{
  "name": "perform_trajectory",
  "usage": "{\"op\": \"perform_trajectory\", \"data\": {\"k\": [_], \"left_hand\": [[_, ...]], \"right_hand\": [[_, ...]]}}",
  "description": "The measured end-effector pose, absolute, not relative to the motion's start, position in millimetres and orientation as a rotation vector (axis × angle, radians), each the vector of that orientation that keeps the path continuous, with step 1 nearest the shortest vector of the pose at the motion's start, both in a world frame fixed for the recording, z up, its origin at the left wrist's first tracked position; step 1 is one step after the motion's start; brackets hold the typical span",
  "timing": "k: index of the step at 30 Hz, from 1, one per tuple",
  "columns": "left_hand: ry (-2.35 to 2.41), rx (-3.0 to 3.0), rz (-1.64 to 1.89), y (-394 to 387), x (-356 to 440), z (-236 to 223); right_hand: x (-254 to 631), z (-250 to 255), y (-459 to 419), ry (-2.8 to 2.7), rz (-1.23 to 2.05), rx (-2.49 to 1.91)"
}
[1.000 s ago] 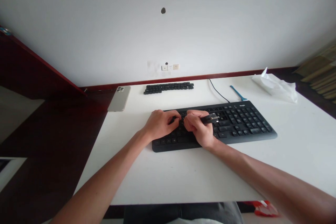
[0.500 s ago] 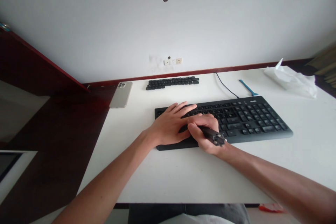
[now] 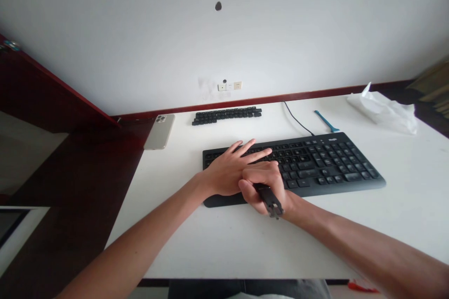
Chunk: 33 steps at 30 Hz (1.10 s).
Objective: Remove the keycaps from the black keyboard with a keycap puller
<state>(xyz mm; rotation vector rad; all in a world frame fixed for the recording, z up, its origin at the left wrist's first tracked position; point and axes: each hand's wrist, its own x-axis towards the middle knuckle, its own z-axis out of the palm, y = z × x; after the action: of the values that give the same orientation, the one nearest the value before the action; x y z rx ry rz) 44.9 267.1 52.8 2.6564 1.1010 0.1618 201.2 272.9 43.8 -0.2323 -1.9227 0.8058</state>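
Gripping a black tool (image 3: 269, 201) in curled fingers, the right hand (image 3: 263, 181) sits at the front edge of a black keyboard (image 3: 326, 163); the open left hand (image 3: 226, 172) lies spread over its left keys, with loose keycaps (image 3: 226, 115) lined up beyond on the white surface (image 3: 315, 243).

Keycaps (image 3: 226, 115) behind the keyboard (image 3: 326, 161), a phone (image 3: 159, 131) left of them

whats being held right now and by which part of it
The right hand grips a black tool, possibly a keycap puller, by its shaft, with the end poking out below the fingers. The left hand holds nothing.
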Motion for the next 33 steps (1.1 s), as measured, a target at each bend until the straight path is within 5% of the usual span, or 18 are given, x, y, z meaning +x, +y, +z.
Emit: {"op": "perform_trajectory", "data": {"k": [17, 33], "left_hand": [[1.159, 2.632, 0.210, 268, 46, 44], [1.263, 2.452, 0.445, 266, 45, 45]], "right_hand": [[213, 89, 265, -1.838, 0.679, -0.181], [223, 58, 315, -1.914, 0.493, -0.520]]}}
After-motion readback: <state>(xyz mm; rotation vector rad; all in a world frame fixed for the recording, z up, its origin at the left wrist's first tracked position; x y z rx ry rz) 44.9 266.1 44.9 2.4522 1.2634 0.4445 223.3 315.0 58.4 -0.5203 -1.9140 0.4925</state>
